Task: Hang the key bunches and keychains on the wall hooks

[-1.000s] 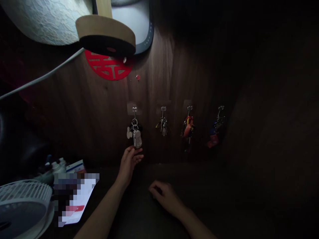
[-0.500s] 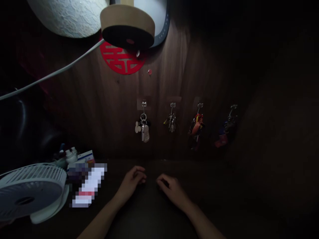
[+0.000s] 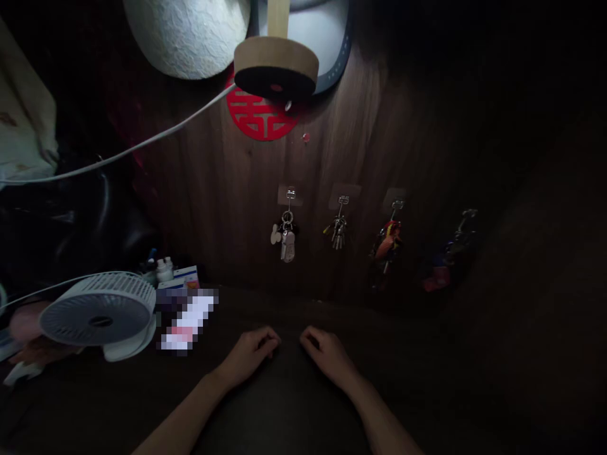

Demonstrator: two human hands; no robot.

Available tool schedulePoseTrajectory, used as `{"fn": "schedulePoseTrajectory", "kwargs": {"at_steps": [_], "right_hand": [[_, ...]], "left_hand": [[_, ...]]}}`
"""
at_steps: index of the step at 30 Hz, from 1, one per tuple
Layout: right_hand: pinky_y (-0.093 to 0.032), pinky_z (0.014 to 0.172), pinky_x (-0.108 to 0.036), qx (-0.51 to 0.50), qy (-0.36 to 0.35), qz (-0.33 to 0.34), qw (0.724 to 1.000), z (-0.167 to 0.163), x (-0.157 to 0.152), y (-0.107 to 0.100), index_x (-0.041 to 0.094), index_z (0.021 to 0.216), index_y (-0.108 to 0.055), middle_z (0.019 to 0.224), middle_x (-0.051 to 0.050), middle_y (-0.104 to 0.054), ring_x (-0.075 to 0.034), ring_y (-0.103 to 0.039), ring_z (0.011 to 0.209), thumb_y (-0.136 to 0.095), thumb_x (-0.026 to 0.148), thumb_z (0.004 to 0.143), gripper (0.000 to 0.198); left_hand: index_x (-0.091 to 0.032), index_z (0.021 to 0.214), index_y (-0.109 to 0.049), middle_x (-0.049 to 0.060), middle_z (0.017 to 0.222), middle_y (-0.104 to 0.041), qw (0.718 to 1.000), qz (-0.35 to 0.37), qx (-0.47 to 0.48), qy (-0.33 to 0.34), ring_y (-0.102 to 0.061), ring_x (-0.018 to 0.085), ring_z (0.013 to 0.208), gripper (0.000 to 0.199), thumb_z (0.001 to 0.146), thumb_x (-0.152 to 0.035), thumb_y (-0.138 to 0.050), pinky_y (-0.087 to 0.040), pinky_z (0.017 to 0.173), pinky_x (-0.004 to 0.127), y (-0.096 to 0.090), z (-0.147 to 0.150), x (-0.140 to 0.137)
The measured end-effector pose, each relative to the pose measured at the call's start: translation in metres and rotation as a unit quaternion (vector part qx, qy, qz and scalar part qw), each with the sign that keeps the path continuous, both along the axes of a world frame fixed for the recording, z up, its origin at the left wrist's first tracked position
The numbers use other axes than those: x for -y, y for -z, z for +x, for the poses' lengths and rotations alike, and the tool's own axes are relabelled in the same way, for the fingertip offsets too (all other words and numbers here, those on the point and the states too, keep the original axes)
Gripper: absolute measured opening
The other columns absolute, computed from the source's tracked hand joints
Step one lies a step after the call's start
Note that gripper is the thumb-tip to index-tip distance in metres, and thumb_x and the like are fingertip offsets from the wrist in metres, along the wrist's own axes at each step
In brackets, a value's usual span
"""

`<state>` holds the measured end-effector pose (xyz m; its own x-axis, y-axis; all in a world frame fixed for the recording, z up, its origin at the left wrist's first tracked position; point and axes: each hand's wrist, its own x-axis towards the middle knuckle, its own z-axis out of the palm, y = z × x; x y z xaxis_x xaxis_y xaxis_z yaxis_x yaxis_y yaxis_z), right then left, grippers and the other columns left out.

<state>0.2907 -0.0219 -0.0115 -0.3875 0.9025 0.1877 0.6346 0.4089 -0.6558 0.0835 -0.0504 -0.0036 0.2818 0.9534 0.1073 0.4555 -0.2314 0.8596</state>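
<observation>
Hanging lengthwise, straight down: leftmost keys [image 3: 288, 245]

The left hand [image 3: 253, 357] is bare, with a slim, smooth outline, a rounded back and slender fingers. The left forearm [image 3: 183, 414] is bare too, narrow at the wrist and widening evenly to the lower edge of the view. The right hand [image 3: 329, 357] matches it: bare, small-knuckled, with a slender thumb. The right forearm [image 3: 386, 417] has the same smooth taper and is uncovered along its visible length. Both wrists are bare. Nails and finer skin markings are too dim to tell.
</observation>
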Motion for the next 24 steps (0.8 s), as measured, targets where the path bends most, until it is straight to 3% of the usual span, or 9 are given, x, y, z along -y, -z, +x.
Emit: {"fn": "schedulePoseTrajectory", "kwargs": {"at_steps": [6, 10, 12, 14, 16, 18, 21, 24], "right_hand": [[-0.035, 0.063, -0.025, -0.008, -0.013, 0.003, 1.0, 0.0, 0.006, 0.001, 0.02, 0.076, -0.061, 0.076, -0.001, -0.064, -0.015, -0.057, 0.071, -0.045, 0.028, 0.083, 0.019], [-0.034, 0.056, -0.023, -0.153, -0.051, -0.09, 0.983, -0.003, 0.012, -0.007, 0.018, 0.07, -0.059, 0.057, 0.002, -0.055, -0.011, -0.049, 0.055, -0.05, 0.032, 0.081, 0.02], [-0.031, 0.05, -0.022, -0.256, -0.092, -0.154, 0.95, -0.002, 0.021, -0.019, 0.016, 0.068, -0.059, 0.051, 0.004, -0.048, -0.009, -0.041, 0.047, -0.053, 0.036, 0.079, 0.023], [-0.025, 0.046, -0.021, -0.379, -0.142, -0.199, 0.892, 0.003, 0.033, -0.034, 0.016, 0.068, -0.06, 0.046, 0.006, -0.041, -0.007, -0.032, 0.043, -0.055, 0.039, 0.078, 0.025], [-0.022, 0.045, -0.021, -0.513, -0.192, -0.213, 0.809, 0.014, 0.047, -0.051, 0.019, 0.073, -0.062, 0.043, 0.009, -0.032, -0.006, -0.024, 0.041, -0.063, 0.035, 0.072, 0.016], [-0.024, 0.045, -0.022, -0.573, -0.239, -0.203, 0.758, 0.028, 0.06, -0.064, 0.027, 0.09, -0.064, 0.041, 0.011, -0.029, -0.005, -0.021, 0.039, -0.068, 0.028, 0.066, 0.024], [-0.022, 0.042, -0.022, -0.598, -0.309, -0.167, 0.72, 0.046, 0.072, -0.077, 0.04, 0.108, -0.059, 0.037, 0.013, -0.025, -0.005, -0.018, 0.033, -0.069, 0.024, 0.065, 0.047], [-0.02, 0.041, -0.021, -0.635, -0.271, -0.161, 0.705, 0.054, 0.076, -0.08, 0.046, 0.122, -0.046, 0.039, 0.013, -0.018, -0.005, -0.013, 0.034, -0.067, 0.024, 0.068, 0.062]], "left_hand": [[-0.02, 0.067, -0.06, -0.002, 0.066, -0.059, 0.996, 0.028, -0.082, -0.019, -0.054, 0.015, 0.068, 0.029, 0.082, -0.041, -0.047, -0.036, 0.064, 0.024, 0.002, 0.007, 0.013], [-0.018, 0.054, -0.057, -0.003, 0.051, -0.049, 0.997, 0.008, -0.062, -0.045, -0.048, 0.013, 0.055, 0.045, 0.083, -0.048, -0.042, -0.033, 0.057, 0.024, 0.002, 0.015, 0.026], [-0.017, 0.052, -0.057, -0.005, 0.044, -0.04, 0.998, -0.015, -0.024, -0.052, -0.04, 0.011, 0.046, 0.053, 0.085, -0.053, -0.035, -0.03, 0.05, 0.023, -0.004, 0.018, 0.039], [-0.016, 0.052, -0.059, -0.007, 0.041, -0.031, 0.993, -0.048, 0.096, -0.039, -0.029, 0.008, 0.042, 0.056, 0.083, -0.056, -0.037, -0.024, 0.045, 0.022, -0.014, 0.02, 0.058], [-0.017, 0.062, -0.065, -0.009, 0.044, -0.026, 0.954, -0.063, 0.295, 0.009, -0.02, 0.006, 0.042, 0.042, 0.074, -0.056, -0.055, -0.019, 0.043, 0.021, -0.029, 0.021, 0.08], [-0.026, 0.092, -0.068, -0.01, 0.047, -0.025, 0.902, -0.046, 0.419, 0.091, -0.02, 0.006, 0.042, 0.031, 0.067, -0.043, -0.07, -0.019, 0.044, 0.02, -0.045, 0.019, 0.1], [-0.04, 0.114, -0.058, -0.011, 0.044, -0.019, 0.845, 0.016, 0.496, 0.2, -0.019, 0.006, 0.039, 0.049, 0.069, -0.03, -0.072, -0.022, 0.044, 0.021, -0.066, 0.014, 0.117], [-0.046, 0.122, -0.048, -0.01, 0.049, -0.017, 0.819, 0.014, 0.554, 0.146, -0.019, 0.007, 0.042, 0.057, 0.072, -0.027, -0.067, -0.027, 0.049, 0.022, -0.076, 0.01, 0.117]]}}
